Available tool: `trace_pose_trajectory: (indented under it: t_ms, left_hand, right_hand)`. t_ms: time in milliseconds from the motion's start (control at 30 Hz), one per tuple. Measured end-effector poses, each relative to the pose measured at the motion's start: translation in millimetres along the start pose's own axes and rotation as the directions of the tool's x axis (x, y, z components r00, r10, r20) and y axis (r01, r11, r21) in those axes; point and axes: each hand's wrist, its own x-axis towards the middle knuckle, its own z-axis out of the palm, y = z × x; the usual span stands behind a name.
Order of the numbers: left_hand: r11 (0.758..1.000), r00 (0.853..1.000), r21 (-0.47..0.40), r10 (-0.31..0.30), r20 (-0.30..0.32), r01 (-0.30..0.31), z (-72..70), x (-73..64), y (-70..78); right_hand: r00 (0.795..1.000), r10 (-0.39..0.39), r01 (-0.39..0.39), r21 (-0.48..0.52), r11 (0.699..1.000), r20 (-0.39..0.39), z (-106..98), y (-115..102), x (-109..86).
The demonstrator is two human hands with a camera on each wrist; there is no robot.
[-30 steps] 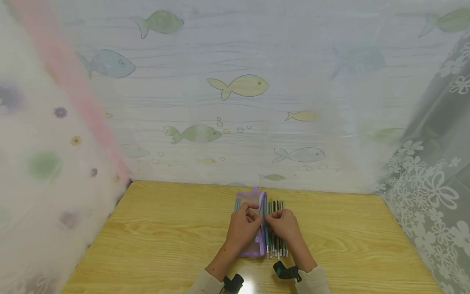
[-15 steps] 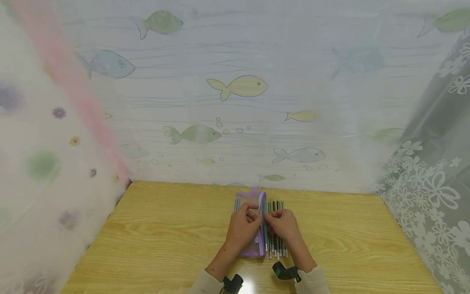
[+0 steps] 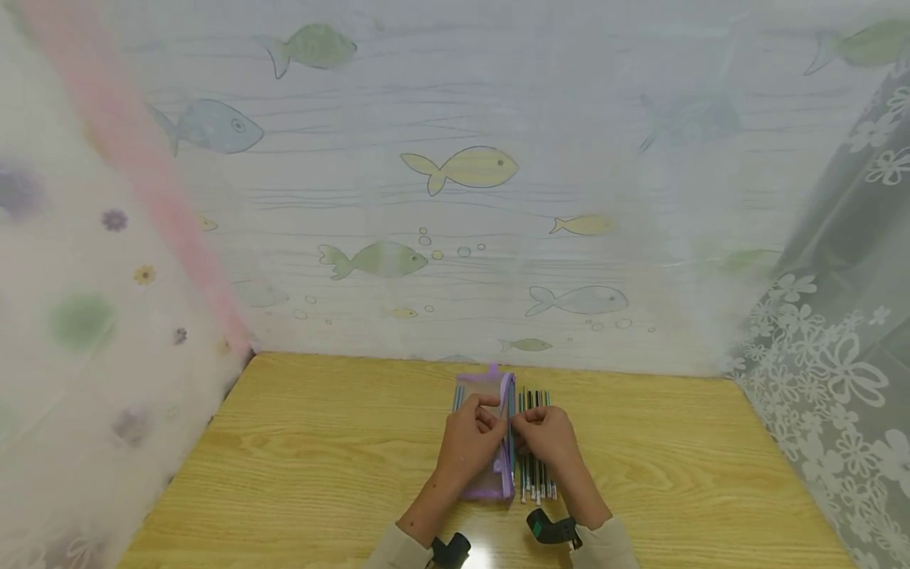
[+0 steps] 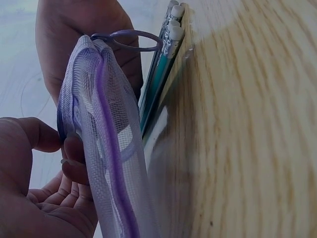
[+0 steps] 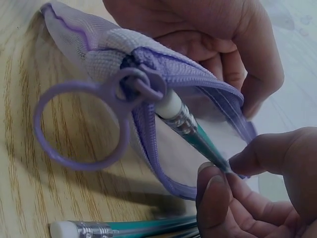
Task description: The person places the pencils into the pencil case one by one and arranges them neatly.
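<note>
A purple-edged mesh zip pouch (image 3: 490, 484) lies lengthwise on the table, its zipper parted along the right side. My left hand (image 3: 471, 438) pinches the edge of the opening between thumb and fingers. Between thumb and fingertips, my right hand (image 3: 550, 435) holds a teal pencil (image 5: 200, 141). Its white eraser end sits inside the pouch mouth, beside the zipper's purple ring pull (image 5: 81, 165). Blue pencils (image 3: 458, 395) show through the mesh on the left. Just right of the pouch, a row of loose pencils (image 3: 536, 474) passes partly beneath my right hand.
The wood-grain table (image 3: 320, 458) extends to both sides. Behind it hangs a pale fish-print sheet (image 3: 384, 182), with a flowered curtain (image 3: 839, 379) at the right. Black wrist cameras are strapped at both sleeves, the right one (image 3: 550, 528) close to the loose pencils' eraser ends.
The teal pencil in my right hand has shifted left, from beside the pouch edge into its opening. My left hand has kept its hold on the pouch and barely moved.
</note>
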Motion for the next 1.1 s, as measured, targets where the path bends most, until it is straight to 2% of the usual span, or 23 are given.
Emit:
trace_pose_trajectory:
  t_ms: [500, 633, 800, 1100]
  left_hand:
    - [1.000, 1.000, -0.008, 0.011, -0.014, -0.011, 0.7, 1.0, -2.5]
    - [1.000, 1.000, -0.010, 0.007, -0.014, -0.007, 0.6, 1.1, -2.6]
    - [1.000, 1.000, -0.010, -0.003, -0.002, 0.003, -0.3, 2.0, -2.2]
    - [1.000, 1.000, -0.011, -0.002, -0.002, 0.002, -0.3, 3.0, -2.1]
  right_hand:
    - [1.000, -0.020, 0.020, 0.028, 0.999, 0.010, -1, 0, -0.2]
    - [0.999, -0.046, 0.045, -0.059, 0.997, -0.013, -4, 0, 0.1]
    - [0.992, -0.110, 0.096, -0.210, 0.973, -0.056, -10, 1, 2.9]
    - [0.982, -0.158, 0.114, -0.350, 0.930, -0.101, -23, 3, 4.9]
